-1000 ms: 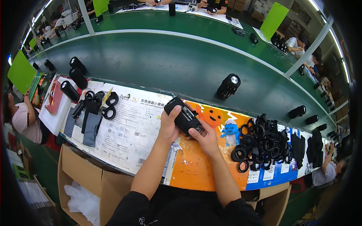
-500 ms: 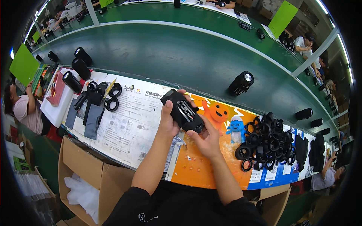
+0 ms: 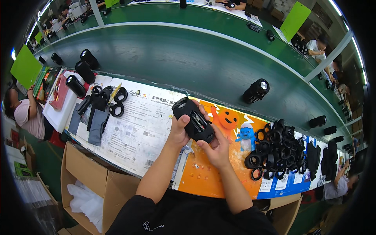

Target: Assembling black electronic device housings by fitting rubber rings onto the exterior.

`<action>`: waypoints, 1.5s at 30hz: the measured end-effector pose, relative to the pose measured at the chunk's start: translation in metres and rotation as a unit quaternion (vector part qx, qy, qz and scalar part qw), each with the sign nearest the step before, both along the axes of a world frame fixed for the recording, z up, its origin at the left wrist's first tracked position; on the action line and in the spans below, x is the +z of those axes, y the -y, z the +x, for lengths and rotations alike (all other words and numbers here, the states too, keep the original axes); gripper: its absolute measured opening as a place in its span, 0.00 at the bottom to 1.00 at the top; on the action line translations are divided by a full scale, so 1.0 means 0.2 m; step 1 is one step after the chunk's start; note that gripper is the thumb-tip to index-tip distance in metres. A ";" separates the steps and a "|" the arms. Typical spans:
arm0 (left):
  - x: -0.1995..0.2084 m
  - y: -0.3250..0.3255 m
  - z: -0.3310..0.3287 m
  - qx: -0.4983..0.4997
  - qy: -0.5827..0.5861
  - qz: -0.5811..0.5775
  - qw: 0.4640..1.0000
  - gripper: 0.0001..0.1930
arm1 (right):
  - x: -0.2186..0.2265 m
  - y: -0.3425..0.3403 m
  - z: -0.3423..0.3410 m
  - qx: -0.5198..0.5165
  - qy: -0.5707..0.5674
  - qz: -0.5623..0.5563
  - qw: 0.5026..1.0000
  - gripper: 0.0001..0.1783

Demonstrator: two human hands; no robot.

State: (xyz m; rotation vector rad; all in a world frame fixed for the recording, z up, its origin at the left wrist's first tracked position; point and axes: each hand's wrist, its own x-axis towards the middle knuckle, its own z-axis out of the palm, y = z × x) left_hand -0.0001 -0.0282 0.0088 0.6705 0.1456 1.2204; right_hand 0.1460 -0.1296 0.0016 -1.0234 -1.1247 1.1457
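Observation:
I hold a black cylindrical speaker [image 3: 192, 119] above the workbench, lying slantwise with one round end up and to the left. My left hand [image 3: 181, 130] wraps around its body from below. My right hand [image 3: 216, 147] grips its lower right end with thumb and fingers. Under the hands lie a white printed sheet [image 3: 140, 129] and an orange cartoon poster [image 3: 203, 172].
A heap of black rings [image 3: 276, 149] lies to the right. More black rings and grey strips [image 3: 101, 109] lie to the left, with black cylinders [image 3: 78, 78] beside them. A speaker [image 3: 256, 91] stands on the green conveyor [image 3: 176, 58]. An open cardboard box [image 3: 92, 184] sits below. Other people work around.
The speaker and both hands stay together at the bench middle; the left hand has shifted slightly around the speaker's body and the view has tilted a little.

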 end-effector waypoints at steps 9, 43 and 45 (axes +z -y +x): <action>0.06 0.03 0.05 0.010 -0.028 0.006 1.000 0.37 | 0.04 0.01 0.05 0.010 -0.046 -0.017 0.999 0.44; 0.07 0.02 -0.04 0.023 -0.235 -0.005 0.972 0.31 | 0.65 -0.11 0.95 -0.097 0.641 -0.106 0.754 0.10; 0.10 0.02 -0.04 0.032 -0.230 -0.001 0.973 0.32 | 0.59 -0.09 0.82 -0.088 0.616 -0.087 0.778 0.13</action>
